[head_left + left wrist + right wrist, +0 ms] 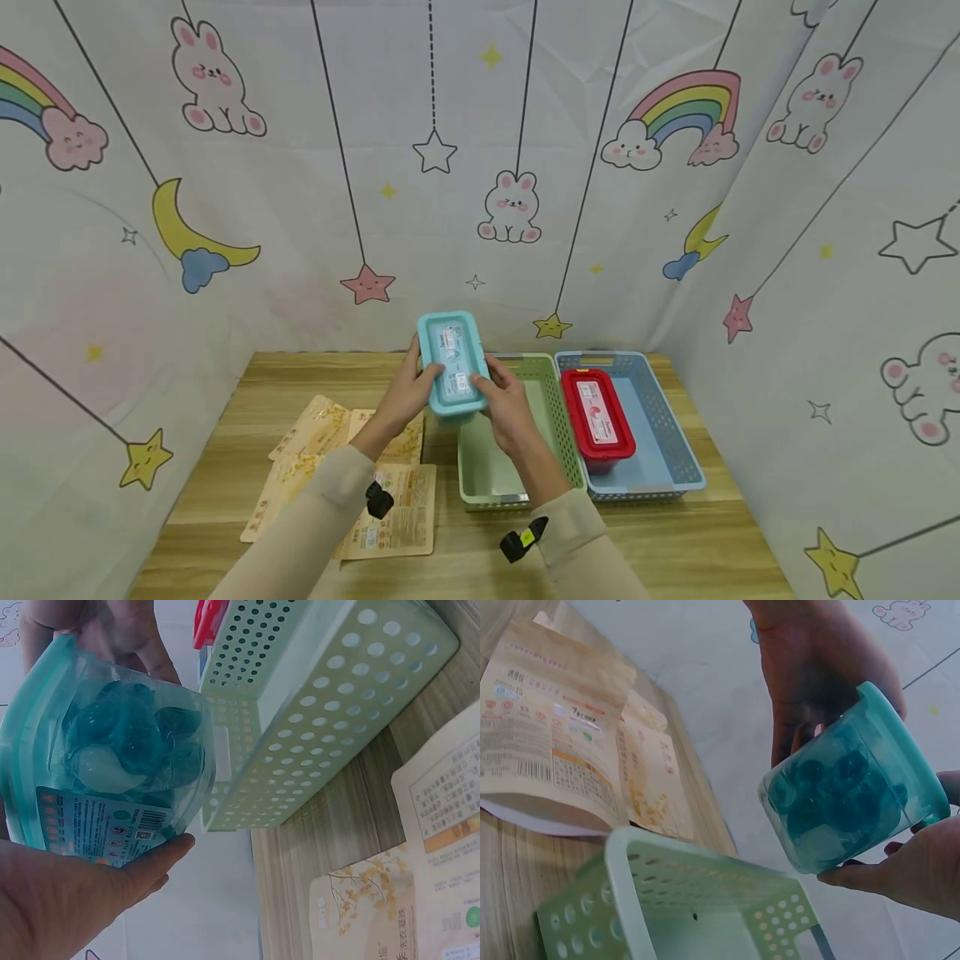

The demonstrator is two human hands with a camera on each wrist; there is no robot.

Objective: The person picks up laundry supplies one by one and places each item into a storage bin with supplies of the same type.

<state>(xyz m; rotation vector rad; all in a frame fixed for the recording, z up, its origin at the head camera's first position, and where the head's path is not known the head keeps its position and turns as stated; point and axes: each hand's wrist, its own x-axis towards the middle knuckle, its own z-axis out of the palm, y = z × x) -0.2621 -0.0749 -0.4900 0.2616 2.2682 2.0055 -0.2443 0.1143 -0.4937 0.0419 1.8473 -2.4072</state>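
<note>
Turquoise lid uppermost, a plastic box (453,362) was held in the air between both hands, near the back left of a green basket (476,467) as the head view showed it. The left hand (408,392) gripped its left side, thumb over the edge of the lid, and the right hand (510,408) gripped the opposite side in the same manner; both were closed only as far as the width of the box allowed. Through its clear walls, the left wrist view showed rounded blue capsules (139,739) and a printed label (101,825) with a barcode.

The green basket, with perforated walls, stood on a wood-grain table (465,575). Just beside it, to the right, was a blue basket (652,442), in whose left part sat a red box (598,417) with a white label on its lid. To the left lay several tan pouches (408,517), partly overlapping, printed with yellow sprigs and small text. Pale sleeves (330,500) covered the forearms. Behind the table hung a white cloth (285,192) patterned with rabbits, stars, moons and rainbows.
</note>
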